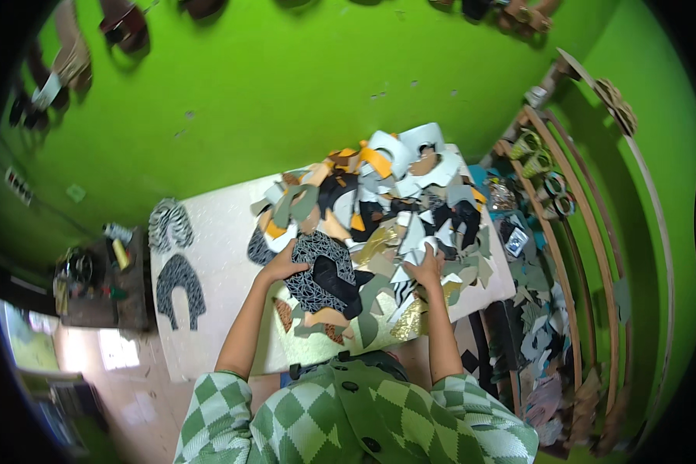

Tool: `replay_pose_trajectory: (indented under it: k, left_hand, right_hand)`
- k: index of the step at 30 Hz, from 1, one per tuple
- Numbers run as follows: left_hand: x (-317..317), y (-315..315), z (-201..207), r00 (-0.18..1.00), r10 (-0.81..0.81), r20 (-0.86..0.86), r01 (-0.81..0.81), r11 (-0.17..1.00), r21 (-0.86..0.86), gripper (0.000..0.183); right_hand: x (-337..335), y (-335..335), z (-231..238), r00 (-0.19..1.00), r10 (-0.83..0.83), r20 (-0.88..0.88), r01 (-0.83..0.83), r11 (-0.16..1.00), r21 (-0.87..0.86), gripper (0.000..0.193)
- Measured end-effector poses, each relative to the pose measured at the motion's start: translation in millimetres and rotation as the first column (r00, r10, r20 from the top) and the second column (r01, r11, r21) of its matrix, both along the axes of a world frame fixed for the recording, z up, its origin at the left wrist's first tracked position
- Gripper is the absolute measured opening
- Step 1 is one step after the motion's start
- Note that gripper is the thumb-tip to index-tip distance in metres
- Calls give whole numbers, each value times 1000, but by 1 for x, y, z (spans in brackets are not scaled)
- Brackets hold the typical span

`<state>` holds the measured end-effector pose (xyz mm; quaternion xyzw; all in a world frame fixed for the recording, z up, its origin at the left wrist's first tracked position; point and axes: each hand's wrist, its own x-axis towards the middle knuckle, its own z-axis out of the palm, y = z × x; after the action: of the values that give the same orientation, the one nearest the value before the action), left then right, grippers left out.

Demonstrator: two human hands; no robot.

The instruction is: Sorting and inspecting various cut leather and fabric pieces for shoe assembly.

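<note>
Near frame centre, the patterned piece (315, 249) slanted down rightward from the left hand (283, 267) pinching it, the right hand (428, 269) apart on scraps (414, 230), its grip unclear.

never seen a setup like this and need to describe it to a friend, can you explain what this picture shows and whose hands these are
There is no machine here: these are a person's bare hands. The single picture comes from a wide fisheye camera worn on the head, looking down, so straight edges bend; picture left is the person's left.

On the white table lies a heap of cut pieces in many colours and patterns. To its left, set apart, are a zebra-striped piece and a grey-and-black arch-shaped piece.

The left hand seems to hold a black-and-grey patterned piece by its left edge. The right hand is at the heap among pale scraps; whether it grips one is unclear.
</note>
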<state>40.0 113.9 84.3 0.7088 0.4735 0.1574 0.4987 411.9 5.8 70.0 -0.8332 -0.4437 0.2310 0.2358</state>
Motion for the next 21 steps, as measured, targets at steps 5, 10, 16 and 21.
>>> replay_pose_trajectory:
  k: [5,10,16,21]
  left_hand:
    - [-95,-41,-46,947,180,-268,-155,982,112,71]
    - [-157,-79,-50,853,266,-449,-257,963,82,63]
    - [-195,-95,-38,923,222,-315,-167,967,194,39]
    - [-194,-94,-30,922,230,-311,-116,932,345,34]
  right_hand:
    - [-47,-5,-5,956,-149,252,173,982,-75,79]
    - [-100,11,22,915,-176,362,97,970,225,72]
    - [-198,37,21,932,170,321,-268,919,291,57]
    - [-295,68,8,675,732,-89,-705,676,216,54]
